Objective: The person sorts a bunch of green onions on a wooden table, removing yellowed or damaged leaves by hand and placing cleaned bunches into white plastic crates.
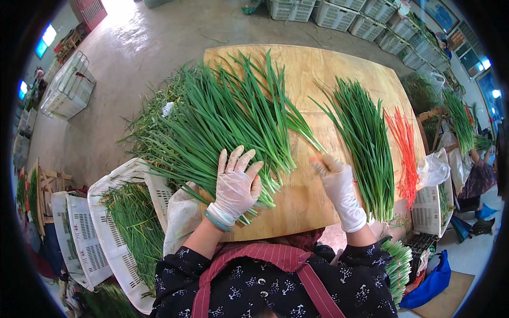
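My left hand (237, 181), in a thin white glove with a bracelet at the wrist, rests with spread fingers on a loose heap of garlic chives (222, 115). The heap's pale stem ends point towards the lower right. My right hand (333, 175), gloved too, hovers over the wooden board (306, 206) with bent fingers, near the stem ends of a few separate chives (304, 129). Whether it pinches a stem is not clear. To its right lies a thick, aligned bunch of chives (364, 147), and beyond that a pile of red ties (403, 151).
A white plastic crate (119, 238) of chives stands at the lower left, beside another crate (85, 238). Cut leaf litter (159, 119) lies past the board's left edge. A clear plastic bag (433, 170) hangs at the right edge. Stacked crates (338, 16) stand across the floor.
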`<state>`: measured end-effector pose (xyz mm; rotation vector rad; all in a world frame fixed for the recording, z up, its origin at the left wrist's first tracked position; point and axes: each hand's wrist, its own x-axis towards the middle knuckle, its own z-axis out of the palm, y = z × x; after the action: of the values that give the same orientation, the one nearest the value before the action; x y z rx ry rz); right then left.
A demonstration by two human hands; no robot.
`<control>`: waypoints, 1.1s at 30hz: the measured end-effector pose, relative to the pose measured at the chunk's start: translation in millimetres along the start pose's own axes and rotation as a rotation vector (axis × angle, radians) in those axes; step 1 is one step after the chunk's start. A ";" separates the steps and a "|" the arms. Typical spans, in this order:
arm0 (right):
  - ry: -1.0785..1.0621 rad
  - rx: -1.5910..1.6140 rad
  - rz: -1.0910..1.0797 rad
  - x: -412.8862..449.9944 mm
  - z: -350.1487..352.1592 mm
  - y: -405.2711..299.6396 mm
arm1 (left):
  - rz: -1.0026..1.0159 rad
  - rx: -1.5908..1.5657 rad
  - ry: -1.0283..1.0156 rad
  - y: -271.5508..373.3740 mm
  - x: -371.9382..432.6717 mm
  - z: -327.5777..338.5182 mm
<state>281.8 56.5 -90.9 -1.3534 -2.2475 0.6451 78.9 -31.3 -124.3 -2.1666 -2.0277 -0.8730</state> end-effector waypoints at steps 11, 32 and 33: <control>-0.075 -0.388 -0.508 9.3 52.6 -16.2 | -0.001 0.017 0.003 1.6 1.5 -1.3; -0.389 -0.202 -0.200 40.2 -29.7 -55.4 | -0.005 0.022 -0.024 -0.9 -1.4 -1.7; -0.646 -0.355 -0.162 53.8 -25.6 -74.3 | -0.009 0.032 -0.016 -2.8 -2.5 -2.9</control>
<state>222.4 78.1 -19.7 -1.2082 -3.0737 0.7248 75.3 -34.4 -123.9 -2.1559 -2.0460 -0.8212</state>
